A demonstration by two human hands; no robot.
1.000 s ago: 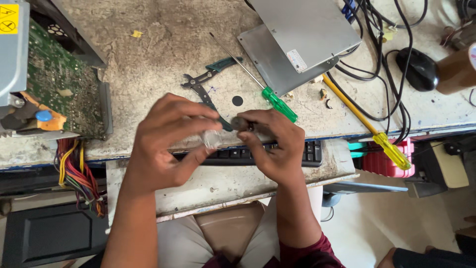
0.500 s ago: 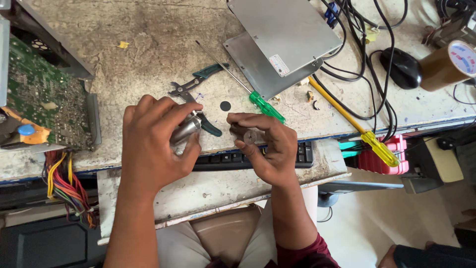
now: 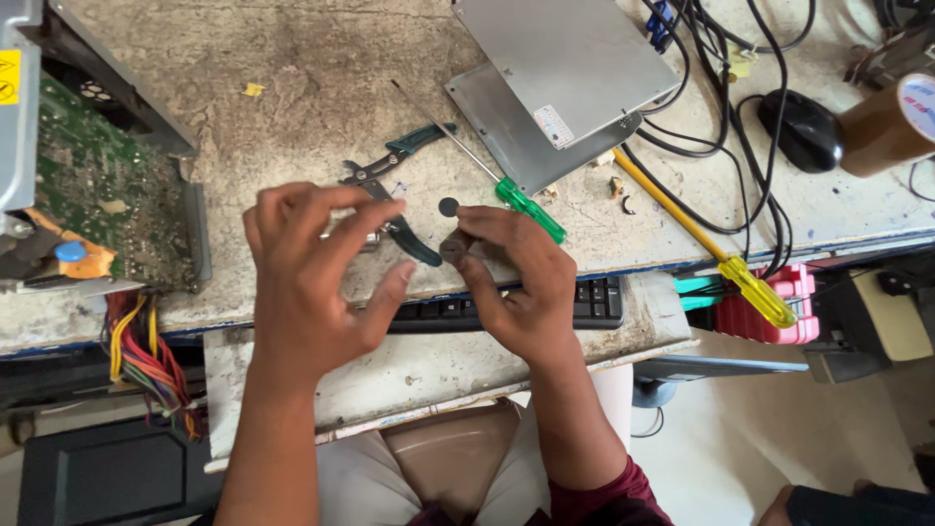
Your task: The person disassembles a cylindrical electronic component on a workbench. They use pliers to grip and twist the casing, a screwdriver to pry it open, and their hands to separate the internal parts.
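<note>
R hand: (image 3: 516, 282) over the front edge of the workbench (image 3: 292, 88), thumb + fingertips pinched narrow on a small dark round part (image 3: 454, 247); grip tight on it.
L hand: (image 3: 312, 282) just left of R hand, fingers spread wide and curled, palm facing in. A bit of silvery metal piece (image 3: 368, 241) shows behind its fingers; can't tell if hand holds it or only covers it.
Round part: at front-centre of bench, above the edge, just right of the pliers' handles.
Pliers: (image 3: 394, 200) teal-handled, lying on bench between the two hands and behind them, partly hidden by L fingers.
Dark disc: (image 3: 448, 206) small, flat on bench just behind R hand, apart from it.
Green screwdriver: (image 3: 487, 175) diagonal, handle near R hand's knuckles, tip toward bench centre.
Yellow screwdriver: (image 3: 701, 239) right part of bench, handle past the front edge.
Metal case: (image 3: 555, 78) grey, back-right area, cables beside it.
Keyboard: (image 3: 584, 302) black, on shelf under the front edge, mostly under R hand.
Circuit board: (image 3: 88, 185) green, left edge of bench, coloured wires hanging below.
</note>
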